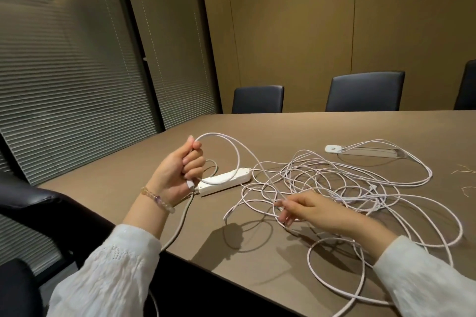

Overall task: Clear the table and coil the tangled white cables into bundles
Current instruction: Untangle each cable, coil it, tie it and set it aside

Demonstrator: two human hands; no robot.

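Note:
A tangle of thin white cable lies spread over the brown table. My left hand is raised above the table's near-left corner and grips one end of the cable in a fist, the plug sticking out below my little finger. From the fist a loop arcs up and down to my right hand, which pinches the same cable between thumb and forefinger just over the tangle. A white power strip lies behind my left hand, its thicker grey cord running off the table edge.
A flat white and clear packet lies further back on the table. Thin tan wire ties sit at the right edge. Dark chairs line the far side, and another dark chair stands at my left.

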